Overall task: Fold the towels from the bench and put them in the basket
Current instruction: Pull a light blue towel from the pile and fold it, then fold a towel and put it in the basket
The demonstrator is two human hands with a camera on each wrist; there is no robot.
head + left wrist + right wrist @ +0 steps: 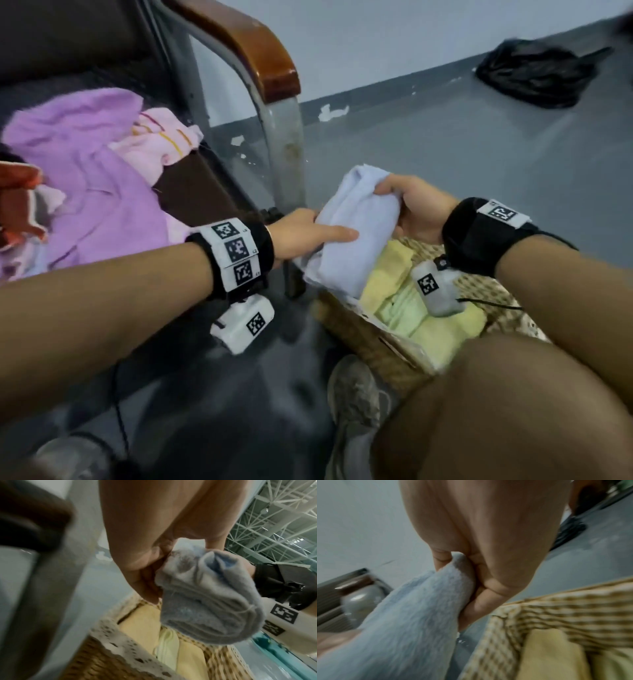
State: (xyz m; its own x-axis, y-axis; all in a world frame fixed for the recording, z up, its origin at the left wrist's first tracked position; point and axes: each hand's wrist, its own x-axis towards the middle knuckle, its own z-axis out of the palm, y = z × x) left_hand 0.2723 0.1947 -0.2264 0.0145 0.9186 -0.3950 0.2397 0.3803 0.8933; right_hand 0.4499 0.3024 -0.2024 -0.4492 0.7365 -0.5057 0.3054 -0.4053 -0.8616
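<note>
1. My left hand (pixel 301 236) gripped the near-left end of a folded pale blue towel (pixel 356 233), thumb laid across the top, fingers curled under it.
2. My right hand (pixel 411 205) pinched the far end of the same towel, thumb on top at about 1 o'clock from the left hand.
3. In the left wrist view the towel's (pixel 202 608) stacked folds bunched against the fingers (pixel 147 588); in the right wrist view, fingers (pixel 479 601) wrapped the towel's (pixel 412 615) edge.
4. The towel hung over the left rim of the wicker basket (pixel 376 346), not yet set down inside.
5. The basket sat on the floor at 5 o'clock from the bench (pixel 191 192), just beside its metal leg (pixel 287 150).
6. Folded yellow towels (pixel 445 332) and a pale green one (pixel 400 308) lay inside the basket, below the blue towel.
7. At 9 o'clock on the bench lay an unfolded purple towel (pixel 85 171), a pink striped towel (pixel 161 144) touching it, and an orange cloth (pixel 20 195) at the frame edge.
8. A black bag (pixel 537 75) sat on the floor at 1 o'clock, well apart.
</note>
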